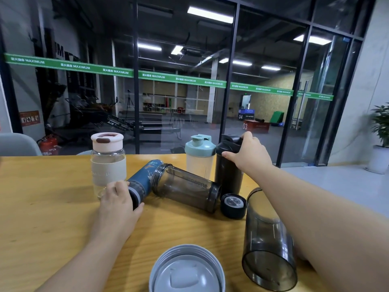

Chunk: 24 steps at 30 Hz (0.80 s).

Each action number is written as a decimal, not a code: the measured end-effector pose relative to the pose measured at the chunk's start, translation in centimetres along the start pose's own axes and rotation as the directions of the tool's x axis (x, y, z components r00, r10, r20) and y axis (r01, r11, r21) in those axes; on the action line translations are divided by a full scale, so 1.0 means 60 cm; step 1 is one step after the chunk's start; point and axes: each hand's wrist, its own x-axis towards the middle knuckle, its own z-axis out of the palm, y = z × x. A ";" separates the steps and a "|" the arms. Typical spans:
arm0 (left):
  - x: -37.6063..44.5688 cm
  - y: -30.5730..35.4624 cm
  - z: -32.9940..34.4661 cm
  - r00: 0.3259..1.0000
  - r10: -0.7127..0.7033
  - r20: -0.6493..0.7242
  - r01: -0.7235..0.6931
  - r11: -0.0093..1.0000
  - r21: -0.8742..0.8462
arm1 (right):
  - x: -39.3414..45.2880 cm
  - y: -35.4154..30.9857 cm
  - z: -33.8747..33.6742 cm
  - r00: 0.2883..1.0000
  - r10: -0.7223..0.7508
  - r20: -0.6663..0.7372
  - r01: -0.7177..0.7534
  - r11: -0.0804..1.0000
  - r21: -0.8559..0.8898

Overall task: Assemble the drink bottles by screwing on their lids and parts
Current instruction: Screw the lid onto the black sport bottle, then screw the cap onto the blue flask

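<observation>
My right hand (249,153) grips the lid of an upright black shaker bottle (228,173) at the back of the wooden table (52,218). My left hand (119,199) holds the open end of a blue flask (143,178) lying on its side. A smoky lidless bottle body (185,187) lies beside the flask. A black screw cap (233,205) rests next to it. Another smoky cup (267,245) lies under my right forearm. A grey lid (187,270) lies upside down at the front edge.
A clear bottle with a pink lid (107,163) and a pale bottle with a mint-green lid (200,159) stand upright at the back. Behind the table runs a glass wall. A grey chair back (16,144) is at the left, a potted plant (381,131) at the right.
</observation>
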 end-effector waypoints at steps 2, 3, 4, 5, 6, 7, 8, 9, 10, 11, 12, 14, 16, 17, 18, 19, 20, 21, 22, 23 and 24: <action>0.001 0.000 0.000 1.000 0.002 -0.003 -0.002 1.000 -0.002 | 0.000 0.001 -0.002 1.000 -0.003 0.009 0.003 1.000 0.007; 0.001 0.000 0.000 1.000 0.001 -0.001 -0.001 1.000 -0.003 | 0.000 0.001 -0.003 1.000 -0.003 0.016 0.003 1.000 0.009; 0.001 -0.001 0.001 1.000 0.002 -0.002 -0.002 1.000 -0.006 | 0.000 0.001 -0.004 1.000 -0.003 0.024 0.003 1.000 0.009; 0.002 -0.001 0.000 1.000 0.005 -0.004 -0.005 1.000 -0.010 | -0.002 0.001 -0.007 0.999 -0.003 0.034 0.003 1.000 0.008; 0.002 -0.001 0.000 1.000 0.005 -0.005 -0.005 1.000 -0.014 | -0.005 0.001 -0.009 0.999 -0.006 0.044 0.006 1.000 0.008; 0.002 -0.001 0.000 1.000 0.001 -0.005 -0.001 1.000 -0.021 | -0.009 0.001 -0.012 0.999 -0.012 0.051 0.012 1.000 0.004; 0.002 -0.001 0.000 1.000 -0.006 -0.006 0.006 1.000 -0.029 | -0.014 0.002 -0.013 0.999 -0.023 0.049 0.023 1.000 -0.005; 0.002 -0.001 -0.002 1.000 -0.013 -0.007 0.013 0.999 -0.035 | -0.021 0.002 -0.017 0.999 -0.039 0.034 0.040 0.999 -0.020; 0.001 0.000 -0.004 1.000 -0.019 -0.006 0.019 0.999 -0.039 | -0.029 0.002 -0.020 0.998 -0.062 0.013 0.062 0.997 -0.040; 0.000 0.000 -0.006 1.000 -0.022 -0.005 0.022 0.999 -0.040 | -0.038 0.001 -0.022 0.996 -0.090 -0.008 0.090 0.994 -0.055; -0.002 -0.001 -0.008 1.000 -0.021 -0.004 0.021 0.999 -0.042 | -0.047 0.001 -0.024 0.992 -0.119 -0.028 0.118 0.991 -0.061; -0.006 0.000 -0.013 1.000 0.005 -0.009 -0.005 0.999 -0.032 | -0.065 -0.001 -0.030 0.985 -0.163 -0.058 0.160 0.986 -0.053; -0.010 -0.001 -0.011 0.999 0.048 0.010 -0.048 0.999 -0.004 | -0.078 -0.003 -0.033 0.981 -0.185 -0.064 0.183 0.982 -0.041; -0.012 -0.003 -0.010 0.998 0.064 0.019 -0.064 0.998 0.002 | -0.084 -0.004 -0.037 0.979 -0.196 -0.064 0.194 0.980 -0.035; -0.014 -0.004 -0.009 0.997 0.069 0.022 -0.069 0.998 0.004 | -0.090 -0.005 -0.039 0.976 -0.207 -0.064 0.205 0.978 -0.031; -0.018 -0.004 -0.012 0.997 0.070 0.021 -0.070 0.998 0.002 | -0.097 -0.005 -0.047 0.973 -0.220 -0.068 0.218 0.976 -0.028; -0.020 -0.005 -0.012 0.997 0.068 0.019 -0.068 0.998 0.002 | -0.101 -0.005 -0.049 0.971 -0.230 -0.069 0.229 0.973 -0.023; -0.021 -0.006 -0.013 0.998 0.063 0.017 -0.063 0.998 0.000 | -0.103 -0.004 -0.051 0.969 -0.237 -0.070 0.236 0.972 -0.015; -0.021 -0.006 -0.014 0.998 0.058 0.013 -0.058 0.998 -0.005 | -0.106 -0.003 -0.054 0.968 -0.241 -0.075 0.241 0.971 -0.003; -0.023 -0.004 -0.018 0.999 0.048 0.011 -0.048 0.999 -0.010 | -0.110 0.001 -0.057 0.968 -0.239 -0.079 0.241 0.970 0.013; -0.026 -0.003 -0.023 1.000 0.030 0.008 -0.030 0.999 -0.021 | -0.114 0.005 -0.061 0.969 -0.232 -0.082 0.235 0.971 0.035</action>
